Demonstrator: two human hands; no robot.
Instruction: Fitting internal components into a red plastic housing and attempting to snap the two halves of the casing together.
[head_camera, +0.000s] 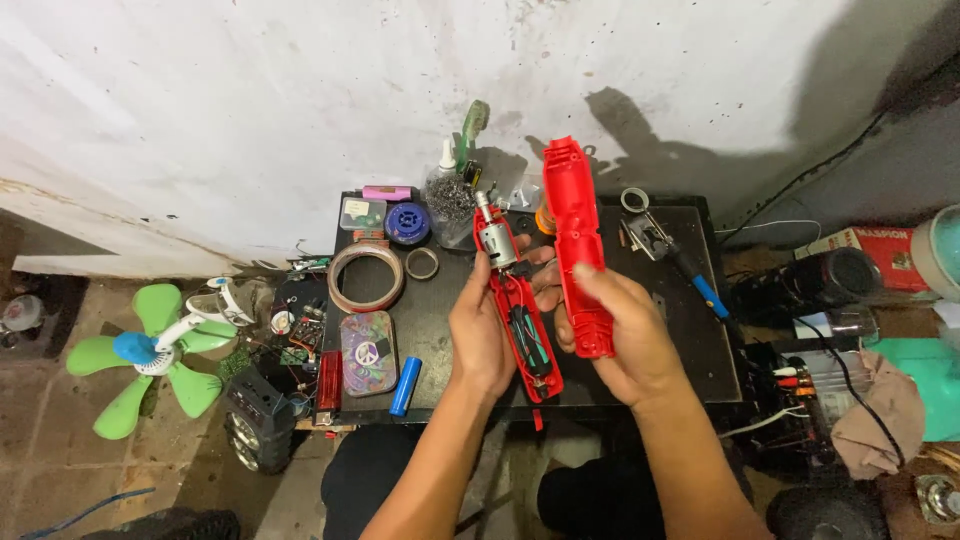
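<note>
Motor (495, 243) inside red shell half (522, 330), left hand (480, 335) holding.

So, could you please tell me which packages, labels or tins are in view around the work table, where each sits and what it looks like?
Cardboard box: far right beside the table, flat, red and white with printing.
Tin: table's front left, rounded rectangle, purple-patterned lid with a white round emblem.
Small case: back left corner, square, greenish with a pale label.
Pink box: behind that case, slim and flat.
No screens or signs show.
</note>
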